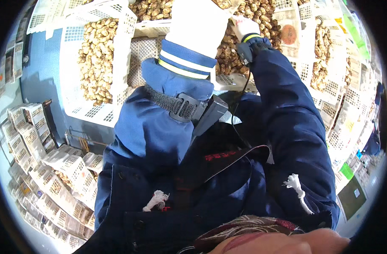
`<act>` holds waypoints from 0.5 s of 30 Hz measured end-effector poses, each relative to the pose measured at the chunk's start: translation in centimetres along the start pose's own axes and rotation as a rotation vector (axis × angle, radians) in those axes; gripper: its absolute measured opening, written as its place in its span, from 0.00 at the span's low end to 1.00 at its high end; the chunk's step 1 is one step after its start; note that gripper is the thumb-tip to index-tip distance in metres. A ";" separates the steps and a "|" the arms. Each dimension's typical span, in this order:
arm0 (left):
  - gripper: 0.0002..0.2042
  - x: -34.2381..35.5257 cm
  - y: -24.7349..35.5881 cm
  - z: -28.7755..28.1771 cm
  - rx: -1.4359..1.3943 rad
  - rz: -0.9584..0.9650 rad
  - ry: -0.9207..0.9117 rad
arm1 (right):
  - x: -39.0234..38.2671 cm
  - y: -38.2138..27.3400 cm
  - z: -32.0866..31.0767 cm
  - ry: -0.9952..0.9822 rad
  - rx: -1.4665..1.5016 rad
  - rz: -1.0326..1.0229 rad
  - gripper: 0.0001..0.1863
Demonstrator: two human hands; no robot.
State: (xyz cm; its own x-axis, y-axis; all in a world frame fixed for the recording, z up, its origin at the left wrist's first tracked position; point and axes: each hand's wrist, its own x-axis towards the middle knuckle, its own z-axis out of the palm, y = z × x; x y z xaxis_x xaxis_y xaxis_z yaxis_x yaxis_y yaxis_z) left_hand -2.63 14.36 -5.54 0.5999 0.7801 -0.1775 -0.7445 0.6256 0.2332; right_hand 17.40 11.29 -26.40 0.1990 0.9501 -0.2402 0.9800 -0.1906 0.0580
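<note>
Both my arms, in dark blue jacket sleeves, reach up into a white plastic crate (pixel 227 81) heaped with brown mushrooms (pixel 231 51). My left hand (pixel 197 23) wears a white glove with a blue and yellow striped cuff; its fingers run past the top edge of the picture. A black strapped device (pixel 202 111) sits on that forearm. My right hand (pixel 243 26), also in a white glove, rests on the mushroom heap, its fingers buried among them. A thin black cable hangs down from the right wrist.
A second white crate (pixel 117 51) full of mushrooms stands to the left over a blue floor (pixel 41 76). More filled crates (pixel 324 46) line the right side. Several small white baskets (pixel 45 169) are stacked at lower left. A clear bag (pixel 288 31) lies at upper right.
</note>
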 end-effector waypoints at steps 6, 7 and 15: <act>0.13 -0.4 -0.3 -1.7 -0.130 -0.034 -0.087 | -1.8 -0.7 -1.5 0.069 0.391 0.187 0.22; 0.12 -0.9 -1.2 -1.0 -0.005 0.055 -0.116 | -2.0 -0.6 -1.5 0.088 0.369 0.156 0.23; 0.11 -2.2 -1.9 0.0 0.230 0.197 -0.077 | -2.2 -0.7 -4.7 -0.205 0.197 0.100 0.27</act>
State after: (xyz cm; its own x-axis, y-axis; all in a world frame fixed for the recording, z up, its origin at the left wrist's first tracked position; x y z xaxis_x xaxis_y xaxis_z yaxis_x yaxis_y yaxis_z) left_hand -2.56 11.47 -5.56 0.4777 0.8777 -0.0371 -0.7681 0.4378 0.4673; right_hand 16.23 10.52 -21.39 0.2727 0.8583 -0.4348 0.9343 -0.3440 -0.0932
